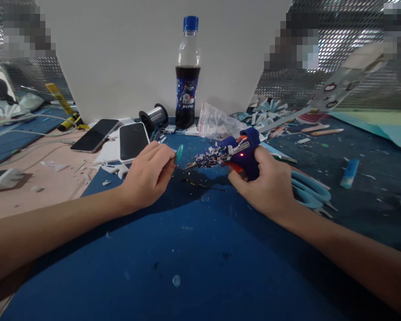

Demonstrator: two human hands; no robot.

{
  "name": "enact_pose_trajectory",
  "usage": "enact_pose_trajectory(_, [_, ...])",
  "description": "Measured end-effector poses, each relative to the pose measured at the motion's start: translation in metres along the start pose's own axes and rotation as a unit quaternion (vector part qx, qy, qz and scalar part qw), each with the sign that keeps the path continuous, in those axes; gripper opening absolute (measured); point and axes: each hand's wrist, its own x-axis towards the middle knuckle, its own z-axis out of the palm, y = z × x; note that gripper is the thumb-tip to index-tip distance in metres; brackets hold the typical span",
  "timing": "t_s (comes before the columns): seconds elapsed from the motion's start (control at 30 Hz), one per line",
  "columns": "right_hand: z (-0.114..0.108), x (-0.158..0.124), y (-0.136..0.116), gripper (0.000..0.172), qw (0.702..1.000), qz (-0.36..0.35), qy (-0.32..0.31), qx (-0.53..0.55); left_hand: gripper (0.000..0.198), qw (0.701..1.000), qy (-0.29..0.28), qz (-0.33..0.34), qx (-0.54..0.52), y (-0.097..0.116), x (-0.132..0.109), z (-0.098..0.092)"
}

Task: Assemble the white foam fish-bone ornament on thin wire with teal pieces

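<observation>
My right hand (267, 183) is wrapped round the handle of a blue hot glue gun (229, 151), its barrel spattered with bits and a small red light glowing on its side. The gun's metal nozzle points left, toward my left hand (150, 176). Between the thumb and fingers of that hand I pinch a small teal-green oval piece (179, 154), close to the nozzle tip but apart from it. On the blue mat (173, 240) below lies a thin dark wire-like strand (203, 185).
A Pepsi bottle (187, 84) stands against a white board (127, 53). Nearby are a wire spool (153, 117), a clear plastic bag (218, 122) and two phones (96, 135). Blue-handled scissors (309, 189) lie beside my right wrist, with scraps scattered around.
</observation>
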Motion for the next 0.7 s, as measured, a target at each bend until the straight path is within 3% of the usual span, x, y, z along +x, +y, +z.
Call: enact_pose_trajectory(0.7, [-0.0016,-0.0001,-0.0013,0.029,1.000,-0.016,0.004,0.008,0.023,1.000,0.005,-0.002,0.013,0.0002,-0.0009,-0.0001])
